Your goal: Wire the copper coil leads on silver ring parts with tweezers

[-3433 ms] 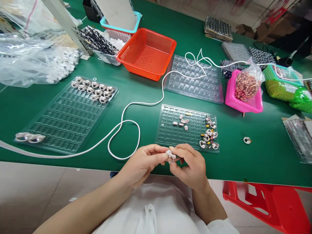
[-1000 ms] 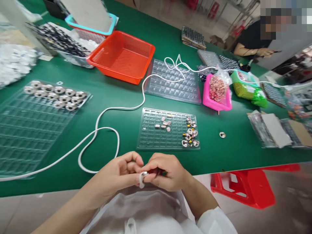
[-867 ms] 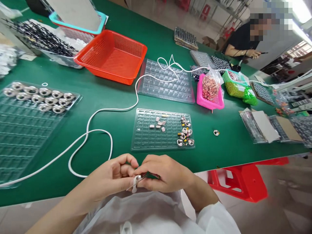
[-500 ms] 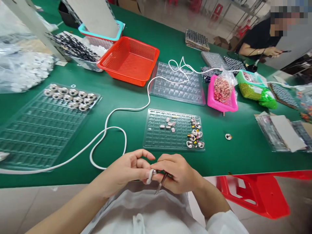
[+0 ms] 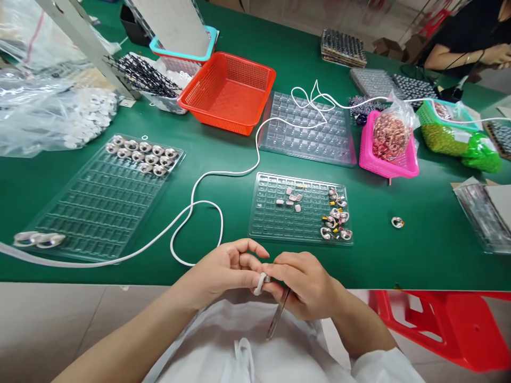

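Observation:
My left hand (image 5: 223, 268) and my right hand (image 5: 305, 282) meet just in front of the green table's near edge (image 5: 120, 274), above my white garment. Both pinch a small white ring-shaped part (image 5: 260, 283) between their fingertips. My right hand also grips metal tweezers (image 5: 278, 315), whose tips point down toward my lap. Directly beyond the hands lies a small clear compartment tray (image 5: 275, 218) with a few pale pieces (image 5: 292, 198) in the middle and several small metal and coloured parts (image 5: 335, 219) at its right side.
A white cable (image 5: 207, 205) loops across the table. A large clear tray (image 5: 96, 207) with metal rings (image 5: 141, 154) lies left. An orange basket (image 5: 227, 90), another clear tray (image 5: 309, 130) and a pink basket (image 5: 389, 157) sit behind. A red stool (image 5: 451, 330) stands right. Another person's arm (image 5: 459, 53) shows far right.
The tweezers in my right hand have swung from nearly level to pointing down. My hands stay together on the white part. The view has swung back left.

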The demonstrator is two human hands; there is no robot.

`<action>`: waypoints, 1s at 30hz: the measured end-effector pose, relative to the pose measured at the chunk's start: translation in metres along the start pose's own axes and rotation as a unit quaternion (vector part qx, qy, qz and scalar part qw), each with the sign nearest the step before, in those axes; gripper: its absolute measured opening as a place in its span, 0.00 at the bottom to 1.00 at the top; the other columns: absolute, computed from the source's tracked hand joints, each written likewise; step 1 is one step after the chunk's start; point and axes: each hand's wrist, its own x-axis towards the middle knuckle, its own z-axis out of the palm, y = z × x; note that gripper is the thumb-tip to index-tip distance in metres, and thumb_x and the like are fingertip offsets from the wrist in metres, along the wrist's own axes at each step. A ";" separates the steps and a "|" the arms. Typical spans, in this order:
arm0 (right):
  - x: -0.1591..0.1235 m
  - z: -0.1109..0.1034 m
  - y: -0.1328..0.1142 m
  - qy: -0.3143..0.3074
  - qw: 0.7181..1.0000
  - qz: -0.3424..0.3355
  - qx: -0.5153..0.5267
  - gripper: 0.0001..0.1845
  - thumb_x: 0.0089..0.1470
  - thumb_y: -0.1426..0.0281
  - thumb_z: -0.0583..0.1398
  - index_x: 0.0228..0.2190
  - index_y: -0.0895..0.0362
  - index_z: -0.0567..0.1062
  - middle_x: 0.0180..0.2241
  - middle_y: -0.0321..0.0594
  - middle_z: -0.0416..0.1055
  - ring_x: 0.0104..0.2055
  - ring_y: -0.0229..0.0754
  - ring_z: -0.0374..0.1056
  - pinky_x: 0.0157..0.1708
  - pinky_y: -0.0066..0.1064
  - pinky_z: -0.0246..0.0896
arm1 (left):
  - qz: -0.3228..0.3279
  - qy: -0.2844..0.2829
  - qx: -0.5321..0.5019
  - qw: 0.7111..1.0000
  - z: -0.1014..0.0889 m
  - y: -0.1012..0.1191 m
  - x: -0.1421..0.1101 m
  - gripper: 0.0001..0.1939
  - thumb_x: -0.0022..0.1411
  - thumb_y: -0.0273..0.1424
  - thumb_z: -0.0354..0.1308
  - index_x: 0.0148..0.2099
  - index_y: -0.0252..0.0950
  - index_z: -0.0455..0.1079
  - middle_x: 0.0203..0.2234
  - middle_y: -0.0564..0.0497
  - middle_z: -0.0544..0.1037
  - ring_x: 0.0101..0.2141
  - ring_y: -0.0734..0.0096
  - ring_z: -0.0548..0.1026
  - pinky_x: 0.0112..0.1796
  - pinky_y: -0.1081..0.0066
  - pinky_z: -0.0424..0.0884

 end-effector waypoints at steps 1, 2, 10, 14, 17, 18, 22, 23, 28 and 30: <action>0.000 0.000 0.000 0.004 1.000 -0.002 -0.001 0.10 0.62 0.74 0.57 0.47 0.58 0.71 0.28 0.40 0.71 0.26 0.38 0.63 0.23 0.28 0.56 | 0.001 0.001 -0.002 1.000 0.000 0.000 0.000 0.20 0.51 0.28 0.74 0.43 0.35 0.69 0.26 0.51 0.83 0.26 0.72 0.77 0.32 0.71 0.70; 0.000 0.000 0.000 0.007 1.000 -0.004 0.000 0.10 0.62 0.74 0.57 0.46 0.58 0.71 0.28 0.40 0.71 0.26 0.38 0.63 0.23 0.28 0.56 | 0.002 0.002 -0.003 1.000 0.000 -0.001 0.000 0.20 0.51 0.28 0.73 0.43 0.35 0.69 0.26 0.51 0.82 0.26 0.72 0.77 0.32 0.71 0.70; 0.001 -0.004 0.000 -0.093 0.994 0.058 0.003 0.12 0.58 0.73 0.56 0.44 0.57 0.73 0.31 0.38 0.71 0.28 0.37 0.65 0.24 0.26 0.57 | -0.027 -0.003 0.032 0.999 0.004 -0.001 0.000 0.19 0.52 0.28 0.72 0.43 0.35 0.68 0.21 0.56 0.78 0.22 0.73 0.76 0.27 0.72 0.71; 0.002 -0.006 -0.003 -0.090 0.993 0.071 -0.008 0.11 0.59 0.73 0.57 0.43 0.57 0.74 0.32 0.40 0.73 0.29 0.38 0.66 0.25 0.28 0.58 | -0.037 0.009 0.031 0.999 0.008 0.005 -0.001 0.20 0.51 0.31 0.74 0.42 0.35 0.69 0.21 0.59 0.75 0.21 0.74 0.76 0.25 0.74 0.72; 0.003 -0.005 -0.002 -0.061 0.993 0.086 0.043 0.11 0.60 0.74 0.57 0.45 0.57 0.74 0.35 0.42 0.76 0.32 0.39 0.68 0.28 0.28 0.61 | -0.023 0.020 0.026 0.999 0.012 0.008 -0.003 0.19 0.52 0.32 0.74 0.42 0.34 0.70 0.21 0.58 0.75 0.21 0.75 0.76 0.25 0.74 0.73; 0.003 -0.004 -0.001 -0.046 0.992 0.093 0.067 0.11 0.61 0.74 0.57 0.45 0.56 0.74 0.35 0.41 0.76 0.33 0.39 0.69 0.30 0.28 0.63 | -0.017 0.026 0.023 0.999 0.014 0.008 -0.003 0.19 0.52 0.32 0.74 0.42 0.34 0.70 0.21 0.58 0.76 0.21 0.75 0.76 0.25 0.74 0.73; -0.004 0.009 0.001 0.031 0.972 0.135 0.187 0.09 0.63 0.67 0.58 0.43 0.55 0.76 0.31 0.40 0.74 0.32 0.40 0.67 0.32 0.30 0.65 | 0.020 0.054 0.003 0.998 0.020 0.002 -0.002 0.22 0.49 0.35 0.75 0.41 0.35 0.69 0.20 0.57 0.76 0.20 0.74 0.76 0.25 0.73 0.73; -0.006 0.014 0.001 0.053 0.959 0.155 0.232 0.11 0.63 0.64 0.59 0.43 0.55 0.76 0.31 0.40 0.73 0.31 0.39 0.67 0.31 0.31 0.65 | 0.038 0.059 -0.006 0.998 0.022 0.001 -0.001 0.23 0.49 0.36 0.76 0.40 0.35 0.68 0.20 0.58 0.76 0.20 0.74 0.75 0.25 0.73 0.73; -0.016 0.040 0.001 0.143 0.808 0.271 0.503 0.17 0.59 0.54 0.62 0.37 0.55 0.75 0.28 0.35 0.66 0.18 0.30 0.55 0.15 0.23 0.52 | 0.116 0.073 -0.012 0.990 0.028 -0.003 0.000 0.21 0.48 0.33 0.76 0.40 0.36 0.70 0.20 0.60 0.72 0.21 0.80 0.69 0.24 0.77 0.67; -0.016 0.046 0.001 0.158 0.763 0.302 0.550 0.21 0.54 0.50 0.65 0.33 0.56 0.74 0.26 0.35 0.65 0.18 0.30 0.53 0.13 0.22 0.49 | 0.126 0.077 -0.006 0.989 0.029 -0.003 -0.001 0.18 0.48 0.31 0.75 0.39 0.36 0.71 0.20 0.60 0.70 0.22 0.79 0.68 0.26 0.77 0.67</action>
